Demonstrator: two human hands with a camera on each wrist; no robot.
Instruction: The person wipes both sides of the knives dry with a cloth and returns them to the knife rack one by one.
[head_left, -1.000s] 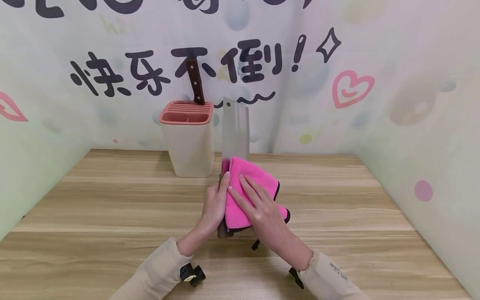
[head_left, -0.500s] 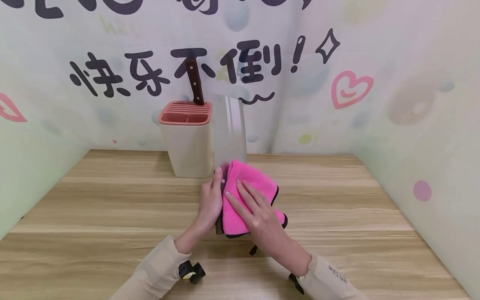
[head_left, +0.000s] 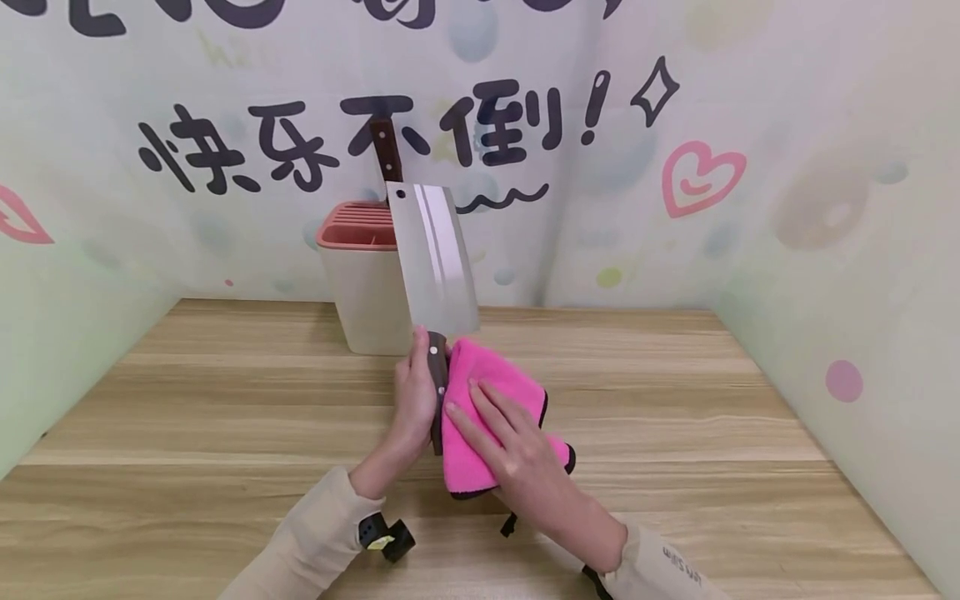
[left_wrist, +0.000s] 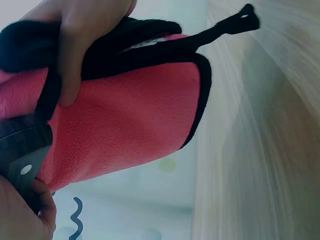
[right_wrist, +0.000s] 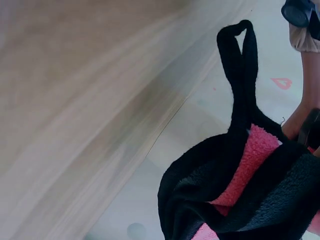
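Note:
My left hand (head_left: 415, 404) grips the dark riveted handle of a cleaver (head_left: 435, 258), whose broad blade stands up and leans left. In my right hand (head_left: 536, 467) is a folded pink towel (head_left: 498, 367) with black edging. Its fingers lie over the towel, while a thumb shows on the underside in the left wrist view. The towel sits against the right side of the cleaver handle (left_wrist: 25, 145), below the blade. A black hanging loop (right_wrist: 240, 65) dangles from the towel in the right wrist view, where the right hand itself is mostly hidden.
Behind the blade stands a cream knife holder (head_left: 360, 308) with a slotted pink top, partly covered. A brown knife handle (head_left: 385, 150) sticks up from it. The wooden table (head_left: 675, 433) meets printed walls at the back and sides.
The towel has slid down and off the blade's base to beside the handle, baring the handle's upper part. The cleaver has tilted left, its blade now overlapping the holder.

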